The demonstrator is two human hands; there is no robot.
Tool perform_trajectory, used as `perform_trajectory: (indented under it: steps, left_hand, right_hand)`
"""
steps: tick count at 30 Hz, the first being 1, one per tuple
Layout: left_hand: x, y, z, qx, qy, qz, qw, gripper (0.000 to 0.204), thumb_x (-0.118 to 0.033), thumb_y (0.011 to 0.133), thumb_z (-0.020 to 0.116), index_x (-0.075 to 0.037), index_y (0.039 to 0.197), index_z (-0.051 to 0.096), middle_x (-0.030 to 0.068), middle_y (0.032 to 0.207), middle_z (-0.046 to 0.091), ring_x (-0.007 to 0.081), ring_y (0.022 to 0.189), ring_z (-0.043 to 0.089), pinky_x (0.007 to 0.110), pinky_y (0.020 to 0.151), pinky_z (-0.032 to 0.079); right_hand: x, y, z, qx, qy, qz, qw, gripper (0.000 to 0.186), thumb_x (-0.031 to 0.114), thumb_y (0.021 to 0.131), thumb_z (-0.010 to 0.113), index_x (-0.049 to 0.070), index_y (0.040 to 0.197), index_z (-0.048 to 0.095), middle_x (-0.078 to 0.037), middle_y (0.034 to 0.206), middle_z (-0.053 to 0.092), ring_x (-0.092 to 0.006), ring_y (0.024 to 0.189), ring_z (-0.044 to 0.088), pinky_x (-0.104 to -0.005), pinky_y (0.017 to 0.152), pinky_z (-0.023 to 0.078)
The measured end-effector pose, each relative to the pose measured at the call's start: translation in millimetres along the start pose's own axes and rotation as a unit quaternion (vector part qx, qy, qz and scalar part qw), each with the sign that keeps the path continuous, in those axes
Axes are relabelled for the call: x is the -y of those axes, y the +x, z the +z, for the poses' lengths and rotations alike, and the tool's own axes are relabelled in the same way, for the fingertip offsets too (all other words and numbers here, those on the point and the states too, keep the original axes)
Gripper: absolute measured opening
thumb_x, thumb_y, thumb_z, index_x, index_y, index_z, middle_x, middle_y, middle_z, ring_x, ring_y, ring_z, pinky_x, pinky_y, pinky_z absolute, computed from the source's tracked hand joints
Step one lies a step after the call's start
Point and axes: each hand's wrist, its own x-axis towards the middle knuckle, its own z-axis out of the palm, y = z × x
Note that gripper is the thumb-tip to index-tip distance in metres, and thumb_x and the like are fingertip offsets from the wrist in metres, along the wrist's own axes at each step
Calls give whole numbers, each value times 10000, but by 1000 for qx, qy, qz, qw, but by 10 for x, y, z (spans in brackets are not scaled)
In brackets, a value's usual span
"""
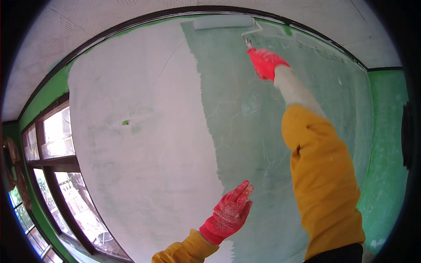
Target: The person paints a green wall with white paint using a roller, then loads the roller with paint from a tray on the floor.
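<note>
My right hand, in a red glove, is closed round the handle of a paint roller high on the wall. The white roller sleeve lies sideways just under the dark ceiling trim, over the green area's upper left end. Low in the middle, my left hand, in a paint-spotted red glove, is raised before the wall with its fingers stretched out and nothing in it. White paint covers the left part of the wall; the right part is pale green with fine cracks. Between them runs a ragged upright edge.
Dark-framed windows stand at the left. A bright green side wall is at the right, with a dark object on it. The pale ceiling meets the wall along a dark trim. A small green hole marks the white area.
</note>
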Motion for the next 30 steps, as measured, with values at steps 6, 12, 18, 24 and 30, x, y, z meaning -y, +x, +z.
perform_trajectory:
  steps: [6,12,18,24,30]
  left_hand:
    - [-68,-169,-222,12,16,-31,999,462,-6,790,684,-51,1231,555,171,1261,563,334,1062,604,377,854,527]
    - [-220,-340,-362,6,22,-59,998,452,-12,793,686,-52,1225,557,170,1248,570,336,1068,604,376,870,519]
    - [-390,-746,-209,10,-82,-210,974,438,-49,844,672,-38,1258,532,156,1249,566,271,1098,593,344,911,490]
    - [-640,-1732,280,147,-321,-430,831,505,-134,929,599,-12,1379,405,117,1282,542,218,1101,575,328,951,464]
    - [-1090,-2649,492,-12,-509,-681,526,501,-369,1006,431,34,1302,428,148,1046,608,236,927,630,380,865,516]
  right_hand:
    - [94,513,-111,-14,-6,-28,999,413,395,974,364,48,817,523,-104,652,538,-220,542,533,-358,573,463]
    - [-33,-147,18,-13,193,-15,981,490,531,936,487,109,688,461,3,568,461,-117,481,436,-274,460,352]
    - [-905,-2252,745,-31,179,96,979,364,431,979,466,121,792,513,17,576,477,-93,506,474,-268,472,375]
    - [-1429,-5306,1255,147,200,174,953,166,196,872,660,63,933,583,-114,689,585,-270,614,570,-358,574,460]
    - [-872,-6679,1446,296,188,335,875,305,343,854,681,47,888,614,-161,727,626,-347,670,615,-428,598,468]
